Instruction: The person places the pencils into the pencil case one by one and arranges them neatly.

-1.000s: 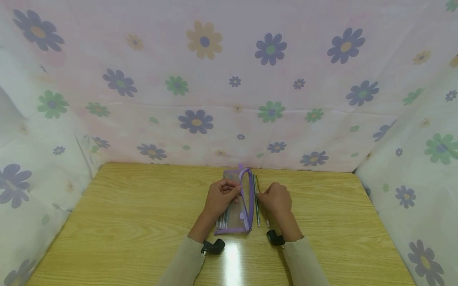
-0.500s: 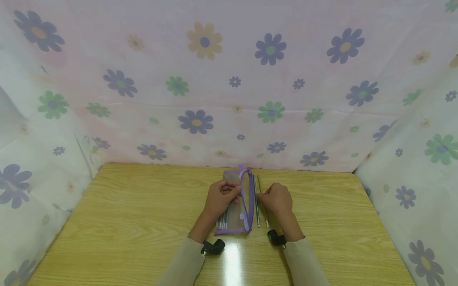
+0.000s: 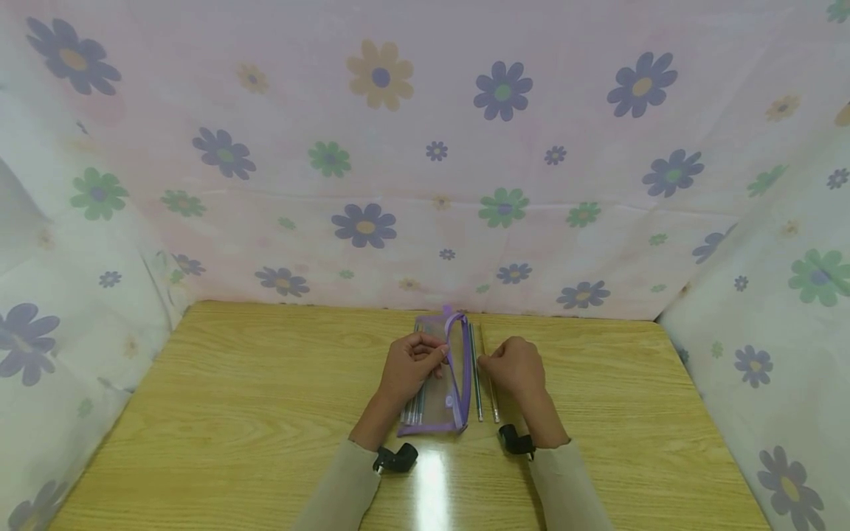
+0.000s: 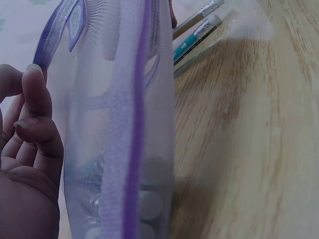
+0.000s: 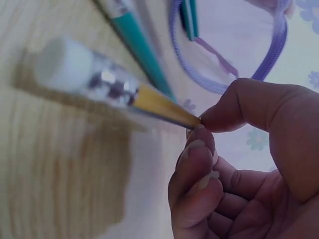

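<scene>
A see-through mesh pencil case [image 3: 438, 404] with purple zip edging lies upright on the table, its zip mouth gaping to the right. My left hand [image 3: 410, 365] pinches the purple edge of that mouth. Several pencils [image 3: 417, 405] lie inside; in the left wrist view their white eraser ends [image 4: 149, 205] show through the mesh. Between thumb and fingertips, my right hand [image 3: 518, 366] pinches a yellow pencil [image 5: 162, 104], its white eraser pointing toward me. A green pencil [image 3: 479, 391] lies on the table between the case and the yellow pencil.
The wooden table [image 3: 265, 383] extends on both sides of the hands. Flower-print cloth [image 3: 425, 177] hangs behind it and along both sides. Black wrist cameras [image 3: 397, 458] sit on both wrists.
My right hand has shifted slightly to the right with the yellow pencil, whose far end has moved a little rightward. The left hand, the case and the green pencil have stayed in place.
</scene>
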Action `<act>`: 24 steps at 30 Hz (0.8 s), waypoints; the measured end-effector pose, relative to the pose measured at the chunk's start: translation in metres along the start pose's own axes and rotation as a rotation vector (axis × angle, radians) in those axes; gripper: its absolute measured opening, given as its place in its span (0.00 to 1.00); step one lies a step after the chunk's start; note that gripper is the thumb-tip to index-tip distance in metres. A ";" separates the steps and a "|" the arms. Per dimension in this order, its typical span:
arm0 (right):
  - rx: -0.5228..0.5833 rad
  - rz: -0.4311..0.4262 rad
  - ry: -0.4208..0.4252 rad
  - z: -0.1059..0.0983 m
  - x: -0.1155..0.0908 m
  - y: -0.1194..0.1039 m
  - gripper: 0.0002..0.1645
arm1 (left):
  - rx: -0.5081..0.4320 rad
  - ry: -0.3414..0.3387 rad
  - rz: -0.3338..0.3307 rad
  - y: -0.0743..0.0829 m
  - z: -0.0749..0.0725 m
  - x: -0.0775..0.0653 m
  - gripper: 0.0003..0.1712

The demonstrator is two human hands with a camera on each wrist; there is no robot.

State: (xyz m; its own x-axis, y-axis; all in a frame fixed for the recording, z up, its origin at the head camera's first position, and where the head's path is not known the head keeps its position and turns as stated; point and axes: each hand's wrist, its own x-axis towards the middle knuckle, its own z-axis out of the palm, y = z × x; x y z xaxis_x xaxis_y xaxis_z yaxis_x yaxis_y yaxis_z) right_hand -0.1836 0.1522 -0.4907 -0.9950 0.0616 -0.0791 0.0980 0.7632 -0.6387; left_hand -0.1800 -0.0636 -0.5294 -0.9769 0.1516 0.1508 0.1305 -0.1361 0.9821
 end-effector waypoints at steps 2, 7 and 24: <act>0.019 -0.010 -0.010 -0.002 -0.001 -0.002 0.20 | -0.002 0.000 -0.001 0.000 0.000 0.000 0.06; 0.063 -0.024 -0.036 -0.005 -0.003 -0.006 0.23 | -0.013 -0.002 -0.005 0.001 0.000 0.000 0.08; 0.127 -0.067 -0.108 -0.017 -0.010 -0.017 0.14 | -0.007 -0.013 0.001 0.000 -0.001 -0.001 0.07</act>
State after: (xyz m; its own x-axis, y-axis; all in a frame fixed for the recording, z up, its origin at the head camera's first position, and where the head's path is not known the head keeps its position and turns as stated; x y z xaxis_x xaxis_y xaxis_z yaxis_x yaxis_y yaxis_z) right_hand -0.1752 0.1497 -0.4662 -0.9920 -0.0610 -0.1105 0.0405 0.6753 -0.7364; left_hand -0.1794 -0.0646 -0.5297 -0.9743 0.1645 0.1538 0.1308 -0.1428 0.9811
